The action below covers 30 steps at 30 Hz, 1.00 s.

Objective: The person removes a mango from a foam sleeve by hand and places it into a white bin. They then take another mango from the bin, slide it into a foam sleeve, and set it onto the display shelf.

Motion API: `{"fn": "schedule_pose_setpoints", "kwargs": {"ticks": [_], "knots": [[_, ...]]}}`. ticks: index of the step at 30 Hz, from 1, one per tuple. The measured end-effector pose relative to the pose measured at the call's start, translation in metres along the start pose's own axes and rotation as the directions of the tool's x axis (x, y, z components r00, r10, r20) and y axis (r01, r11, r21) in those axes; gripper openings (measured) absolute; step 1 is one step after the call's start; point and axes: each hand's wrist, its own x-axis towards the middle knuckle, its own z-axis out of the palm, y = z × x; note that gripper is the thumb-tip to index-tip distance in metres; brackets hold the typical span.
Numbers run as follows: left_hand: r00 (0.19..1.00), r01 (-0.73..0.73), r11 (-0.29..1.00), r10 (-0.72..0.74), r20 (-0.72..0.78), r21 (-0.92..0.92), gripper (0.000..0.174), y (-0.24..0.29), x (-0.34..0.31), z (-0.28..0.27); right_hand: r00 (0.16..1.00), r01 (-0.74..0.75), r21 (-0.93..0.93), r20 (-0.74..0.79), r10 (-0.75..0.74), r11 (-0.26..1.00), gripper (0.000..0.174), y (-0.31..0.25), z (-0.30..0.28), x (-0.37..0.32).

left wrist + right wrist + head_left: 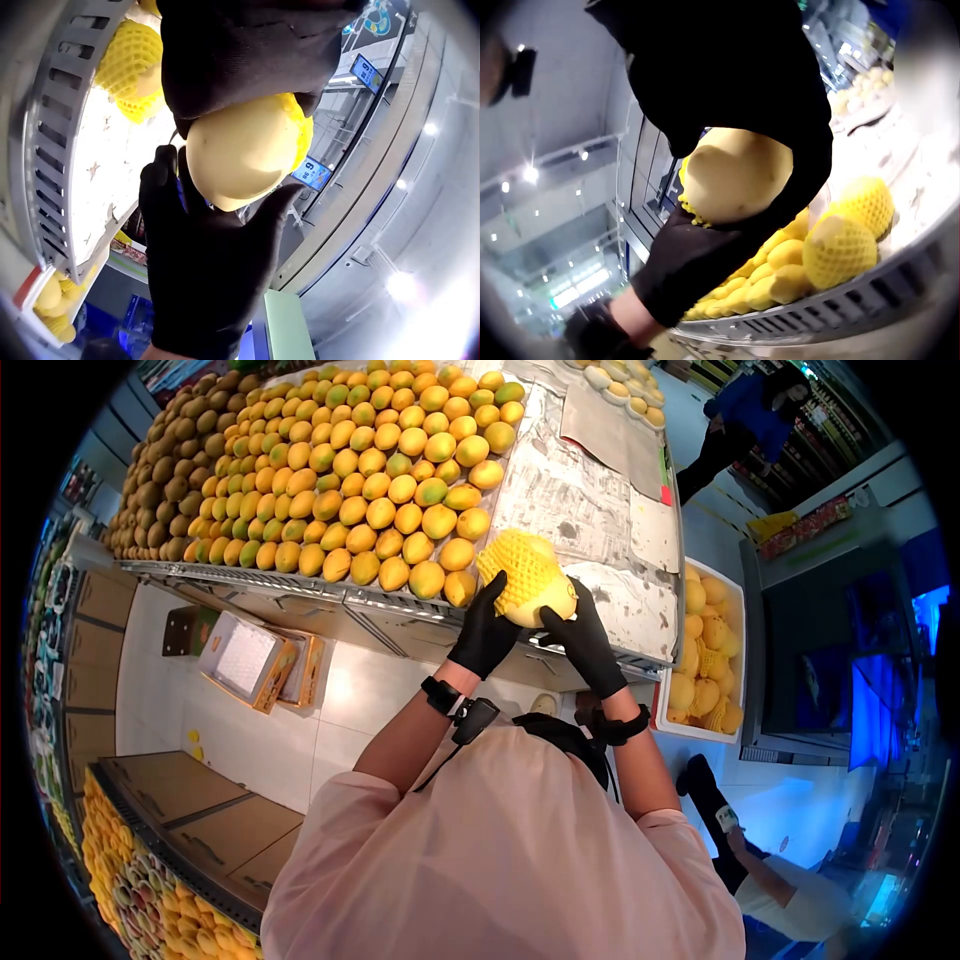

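Both black-gloved hands hold a pale yellow melon (545, 605) in front of the shelf edge; a small sticker shows on its smooth skin. Yellow foam netting (303, 139) covers one side of it. My left hand (487, 628) grips the melon's left side, with its back close to the camera in the left wrist view. On the other side, my right hand (585, 640) holds it with the thumb and fingers spread around the skin (214, 277). Beyond the hands, netted melons (840, 251) sit on the shelf.
Rows of mangoes (380, 512) fill the shelf on the left, with brown fruit (180, 465) past them. A white box (742, 650) of yellow fruit stands at right. Cartons (250, 660) lie on the floor. One person (755, 415) stands back right, another (790, 895) lower right.
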Motion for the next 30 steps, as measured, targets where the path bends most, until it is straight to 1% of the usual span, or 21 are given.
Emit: {"fn": "schedule_pose_setpoints", "kwargs": {"ticks": [1, 4, 7, 9, 10, 11, 13, 14, 15, 16, 17, 18, 19, 21, 22, 23, 24, 25, 26, 27, 30], "knots": [[0.999, -0.024, 0.999, 0.024, -0.021, 0.024, 0.046, -0.002, -0.001, 0.000, 0.995, -0.094, 0.124, 0.045, 0.089, 0.988, 0.066, 0.003, -0.004, -0.001], [0.994, -0.083, 0.992, 0.089, -0.067, 0.092, 0.046, -0.005, -0.003, 0.000, 0.993, -0.097, 0.460, 0.100, 0.057, 0.882, 0.059, -0.004, 0.002, -0.006], [0.987, -0.116, 0.983, 0.130, -0.092, 0.141, 0.045, -0.006, -0.005, 0.002, 0.993, -0.063, 0.540, 0.121, -0.004, 0.839, 0.056, 0.009, -0.001, -0.005], [0.982, -0.134, 0.976, 0.154, -0.110, 0.170, 0.044, -0.007, -0.005, 0.001, 0.992, -0.022, 0.557, 0.116, -0.052, 0.830, 0.054, 0.015, -0.003, -0.003], [0.962, -0.211, 0.845, 0.268, -0.049, 0.492, 0.043, -0.006, -0.007, -0.002, 0.991, -0.001, 0.566, 0.112, -0.075, 0.824, 0.054, 0.017, -0.003, -0.001], [0.934, -0.268, 0.606, 0.353, 0.048, 0.749, 0.042, -0.003, -0.009, -0.005, 0.991, 0.028, 0.532, 0.094, -0.092, 0.846, 0.055, 0.019, -0.005, 0.000], [0.918, -0.311, 0.508, 0.378, 0.117, 0.803, 0.041, 0.000, -0.009, -0.010, 0.990, 0.085, 0.461, 0.058, -0.126, 0.883, 0.057, 0.021, -0.007, 0.001], [0.935, -0.308, 0.696, 0.348, 0.071, 0.648, 0.040, 0.003, -0.007, -0.006, 0.989, 0.107, 0.398, 0.050, -0.138, 0.911, 0.059, 0.018, -0.008, 0.001], [0.951, -0.287, 0.843, 0.306, 0.033, 0.455, 0.039, 0.004, -0.007, -0.003, 0.988, 0.126, 0.333, 0.043, -0.149, 0.935, 0.061, 0.015, -0.009, 0.001], [0.928, -0.333, 0.642, 0.353, 0.119, 0.690, 0.038, 0.005, -0.009, -0.005, 0.986, 0.145, 0.266, 0.038, -0.160, 0.953, 0.063, 0.011, -0.009, 0.000], [0.903, -0.358, 0.376, 0.371, 0.215, 0.854, 0.037, 0.007, -0.011, -0.008, 0.982, 0.183, 0.162, 0.021, -0.189, 0.970, 0.067, 0.009, -0.008, 0.000], [0.896, -0.352, 0.170, 0.345, 0.279, 0.920, 0.035, 0.009, -0.011, -0.013, 0.976, 0.218, 0.055, 0.008, -0.219, 0.974, 0.071, 0.008, -0.007, 0.000], [0.885, -0.346, -0.045, 0.317, 0.342, 0.937, 0.034, 0.011, -0.012, -0.017, 0.968, 0.250, -0.053, -0.003, -0.251, 0.967, 0.075, 0.007, -0.007, 0.000], [0.894, -0.317, -0.278, 0.232, 0.383, 0.907, 0.033, 0.015, -0.012, -0.022, 0.967, 0.245, -0.188, -0.024, -0.254, 0.951, 0.083, 0.013, -0.006, 0.002], [0.918, -0.299, 0.027, 0.280, 0.280, 0.954, 0.033, 0.012, -0.012, -0.023, 0.966, 0.240, -0.255, -0.033, -0.257, 0.937, 0.088, 0.015, -0.006, 0.003], [0.940, -0.266, 0.329, 0.295, 0.169, 0.906, 0.033, 0.007, -0.014, -0.017, 0.959, 0.260, -0.279, -0.034, -0.280, 0.925, 0.090, 0.016, -0.005, 0.004], [0.960, -0.220, 0.600, 0.274, 0.060, 0.769, 0.033, 0.004, -0.014, -0.013, 0.952, 0.279, -0.302, -0.037, -0.303, 0.912, 0.092, 0.017, -0.003, 0.005], [0.961, -0.209, 0.726, 0.275, 0.001, 0.655, 0.035, 0.003, -0.013, -0.012, 0.944, 0.297, -0.324, -0.040, -0.326, 0.898, 0.094, 0.018, -0.003, 0.005], [0.963, -0.198, 0.831, 0.265, -0.057, 0.520, 0.036, 0.002, -0.011, -0.012, 0.946, 0.294, -0.305, -0.040, -0.320, 0.906, 0.094, 0.018, -0.003, 0.004], [0.963, -0.190, 0.910, 0.246, -0.112, 0.369, 0.037, 0.002, -0.010, -0.011, 0.948, 0.291, -0.286, -0.039, -0.315, 0.913, 0.093, 0.018, -0.003, 0.004], [0.967, -0.142, 0.984, 0.161, -0.199, 0.107, 0.042, 0.010, -0.007, -0.012, 0.947, 0.310, -0.216, -0.020, -0.321, 0.926, 0.087, 0.016, -0.006, 0.002]]}}
